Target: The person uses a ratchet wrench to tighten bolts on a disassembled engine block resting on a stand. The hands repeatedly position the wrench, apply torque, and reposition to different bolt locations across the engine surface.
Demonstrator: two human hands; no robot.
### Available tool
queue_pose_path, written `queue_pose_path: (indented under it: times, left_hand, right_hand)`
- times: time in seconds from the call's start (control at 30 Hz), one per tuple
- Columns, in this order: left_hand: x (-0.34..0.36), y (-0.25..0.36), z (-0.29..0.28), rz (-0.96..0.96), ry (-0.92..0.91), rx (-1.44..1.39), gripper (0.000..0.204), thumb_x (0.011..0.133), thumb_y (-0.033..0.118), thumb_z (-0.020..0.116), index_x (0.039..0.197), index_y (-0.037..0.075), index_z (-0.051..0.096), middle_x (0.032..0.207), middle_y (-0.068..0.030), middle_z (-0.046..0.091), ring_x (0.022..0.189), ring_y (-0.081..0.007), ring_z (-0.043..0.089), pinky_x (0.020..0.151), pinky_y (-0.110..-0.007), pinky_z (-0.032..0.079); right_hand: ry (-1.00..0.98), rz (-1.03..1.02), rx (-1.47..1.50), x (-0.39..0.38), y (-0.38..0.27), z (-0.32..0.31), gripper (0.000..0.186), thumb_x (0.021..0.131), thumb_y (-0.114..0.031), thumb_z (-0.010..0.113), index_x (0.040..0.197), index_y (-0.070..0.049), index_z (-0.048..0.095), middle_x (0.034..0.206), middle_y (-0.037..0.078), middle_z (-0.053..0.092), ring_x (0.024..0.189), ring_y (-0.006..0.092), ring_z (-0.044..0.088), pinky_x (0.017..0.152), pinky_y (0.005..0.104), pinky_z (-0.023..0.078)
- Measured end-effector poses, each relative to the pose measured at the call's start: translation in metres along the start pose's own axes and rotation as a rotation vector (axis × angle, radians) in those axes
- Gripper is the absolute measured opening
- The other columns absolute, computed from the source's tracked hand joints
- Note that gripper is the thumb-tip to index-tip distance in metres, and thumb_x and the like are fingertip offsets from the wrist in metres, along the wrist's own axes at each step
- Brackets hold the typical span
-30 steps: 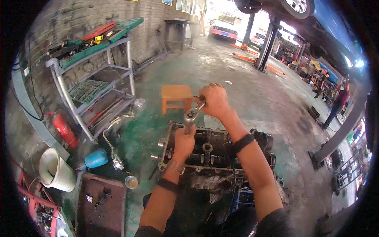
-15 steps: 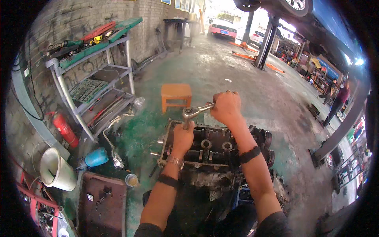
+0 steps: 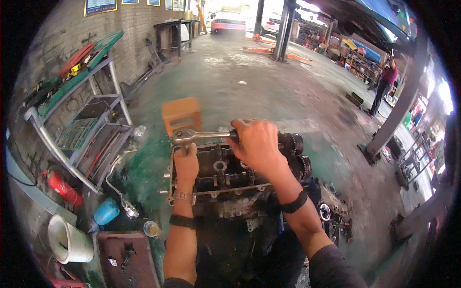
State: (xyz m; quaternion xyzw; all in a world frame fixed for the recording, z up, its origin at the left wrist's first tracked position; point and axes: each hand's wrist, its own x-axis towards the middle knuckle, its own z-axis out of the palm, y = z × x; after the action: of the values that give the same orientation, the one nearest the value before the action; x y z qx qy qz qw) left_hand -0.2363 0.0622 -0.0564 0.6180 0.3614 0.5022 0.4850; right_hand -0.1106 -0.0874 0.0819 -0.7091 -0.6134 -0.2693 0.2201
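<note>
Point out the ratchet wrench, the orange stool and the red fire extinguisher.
ratchet wrench [image 3: 201, 136], head view, middle of its metal shaft
orange stool [image 3: 180, 109], head view, top of seat
fire extinguisher [image 3: 64, 188], head view, red body

A metal ratchet wrench lay level across the top left corner of a dark, greasy engine block, which sat on the green floor.

Orange stool, tool rack, white bucket

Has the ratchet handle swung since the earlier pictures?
Yes. The ratchet handle, gripped by the right hand, has swung rightward about its head, now lying across the engine block's far edge.
</note>
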Motion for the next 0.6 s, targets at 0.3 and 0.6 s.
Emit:
queue_pose_path:
  times: [0.3,0.6]
  left_hand:
    - [0.012,-0.027,-0.003,-0.133,-0.011,0.010,0.032,0.094,0.020,0.055,0.075,-0.006,0.056,0.064,-0.0104,0.057,0.058,-0.0207,0.047,0.061,-0.039,0.041]
    - [-0.014,0.024,0.009,0.089,0.259,0.230,0.027,0.094,0.022,0.062,0.092,-0.005,0.064,0.075,-0.0081,0.063,0.068,-0.0133,0.055,0.063,-0.034,0.045]
  right_hand:
    - [0.044,-0.059,0.089,-0.038,-0.022,-0.032,0.037,0.077,-0.025,0.073,0.105,-0.005,0.061,0.076,0.011,0.060,0.072,0.0327,0.061,0.060,0.0414,0.047]
    - [0.009,-0.011,0.134,-0.034,-0.010,-0.019,0.029,0.079,-0.024,0.071,0.099,-0.007,0.058,0.077,0.011,0.061,0.073,0.0338,0.063,0.059,0.0440,0.047]
